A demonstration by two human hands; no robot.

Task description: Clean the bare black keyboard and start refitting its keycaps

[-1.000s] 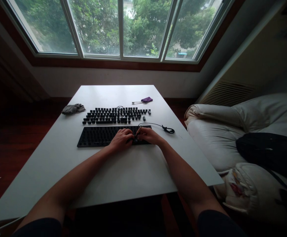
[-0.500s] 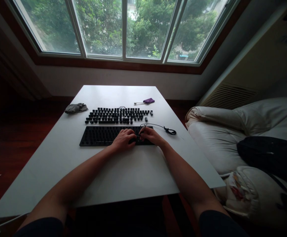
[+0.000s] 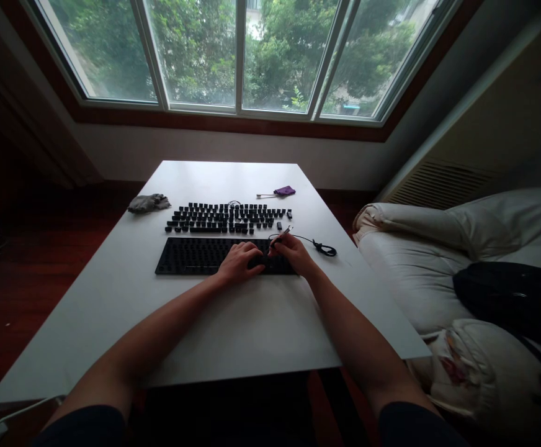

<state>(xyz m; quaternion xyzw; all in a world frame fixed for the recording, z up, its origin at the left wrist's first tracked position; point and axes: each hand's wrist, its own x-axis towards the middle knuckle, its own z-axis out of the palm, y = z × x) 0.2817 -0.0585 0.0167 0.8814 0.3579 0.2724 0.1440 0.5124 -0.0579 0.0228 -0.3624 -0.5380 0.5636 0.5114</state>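
A black keyboard [image 3: 191,256] lies near the middle of the white table, its keycaps off across most of the visible part. My left hand [image 3: 239,262] rests on its right half, fingers stretched forward and thumb apart. Just to the right, my right hand [image 3: 291,253] pinches a small metal tool [image 3: 287,230] whose pale end sticks up past the fingers. Its lower end is too small and dark to make out over the keys. Behind the keyboard, loose black keycaps [image 3: 200,217] stand in rows, with a long spacebar cap [image 3: 206,230] in the front row.
A coiled black cable [image 3: 325,249] lies right of the keyboard. A grey cloth [image 3: 149,203] sits at the table's left edge, and a purple pouch [image 3: 285,190] with a thin stick [image 3: 267,196] at the back. A padded sofa [image 3: 410,261] stands to the right.
My right hand has tilted, and the tool's pale end now points up and to the right. My left hand stays on the keyboard. The whole view has shifted slightly.
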